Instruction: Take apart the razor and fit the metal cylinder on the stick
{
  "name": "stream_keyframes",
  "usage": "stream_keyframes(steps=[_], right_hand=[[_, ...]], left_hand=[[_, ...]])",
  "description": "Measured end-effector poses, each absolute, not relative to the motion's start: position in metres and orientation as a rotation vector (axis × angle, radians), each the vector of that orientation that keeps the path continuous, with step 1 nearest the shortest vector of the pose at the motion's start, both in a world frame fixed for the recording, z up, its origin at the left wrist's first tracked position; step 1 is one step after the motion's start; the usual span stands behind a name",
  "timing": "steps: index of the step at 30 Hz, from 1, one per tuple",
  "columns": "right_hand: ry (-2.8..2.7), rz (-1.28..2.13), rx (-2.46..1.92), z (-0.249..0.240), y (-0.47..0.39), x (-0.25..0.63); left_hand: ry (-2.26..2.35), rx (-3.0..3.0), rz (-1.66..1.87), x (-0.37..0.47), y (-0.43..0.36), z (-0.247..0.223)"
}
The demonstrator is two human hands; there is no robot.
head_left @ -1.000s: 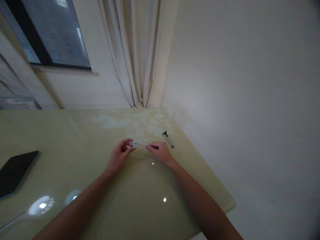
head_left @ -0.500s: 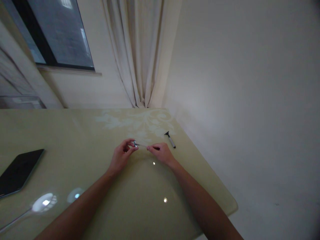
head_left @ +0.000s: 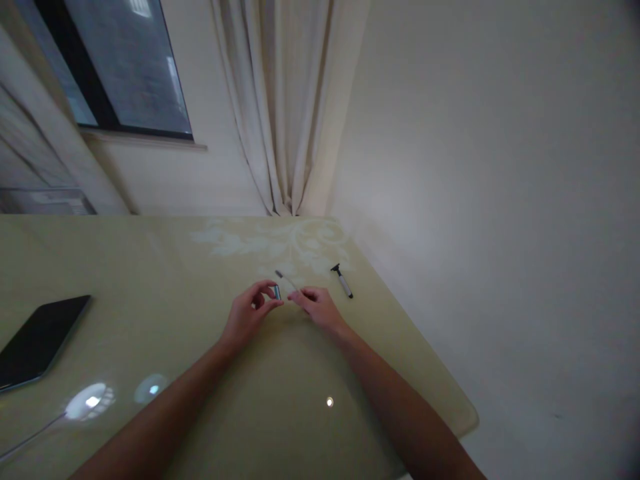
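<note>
The razor cartridge (head_left: 277,293) is silvery with a blue-teal tint. The brush (head_left: 289,281) has a pale, whitish handle and a dark grey head. The razor (head_left: 343,283) is black at head and end, light grey along its grip. Pale floral scrollwork decorates the glossy yellow-green table (head_left: 280,400). The tablet (head_left: 43,340) is black, the curtain (head_left: 280,100) plain cream, the window frame (head_left: 83,67) black, the wall (head_left: 475,200) plain greyish white.

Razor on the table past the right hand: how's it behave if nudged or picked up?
The razor would probably slide easily, since the tabletop looks glossy. Its crosswise head likely stops it rolling far. The slim, straight handle looks rigid, so it should lift without bending.
</note>
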State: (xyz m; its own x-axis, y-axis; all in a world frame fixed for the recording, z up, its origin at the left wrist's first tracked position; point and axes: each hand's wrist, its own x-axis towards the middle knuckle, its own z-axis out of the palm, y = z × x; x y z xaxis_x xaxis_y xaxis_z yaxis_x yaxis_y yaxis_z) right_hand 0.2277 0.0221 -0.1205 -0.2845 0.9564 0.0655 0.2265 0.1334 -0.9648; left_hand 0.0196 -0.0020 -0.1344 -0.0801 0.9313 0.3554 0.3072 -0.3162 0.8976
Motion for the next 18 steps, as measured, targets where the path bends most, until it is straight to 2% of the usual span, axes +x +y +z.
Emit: stream_keyframes(steps=[8, 18], right_hand=[[-1.325, 1.652, -1.089, -0.122, 0.012, 0.212], [-1.255, 1.71, -1.101, -0.117, 0.012, 0.211]], left_hand=[[1.271, 1.833, 1.401, 0.02, -0.007, -0.133], [1.202, 1.906, 1.343, 0.019, -0.011, -0.127]])
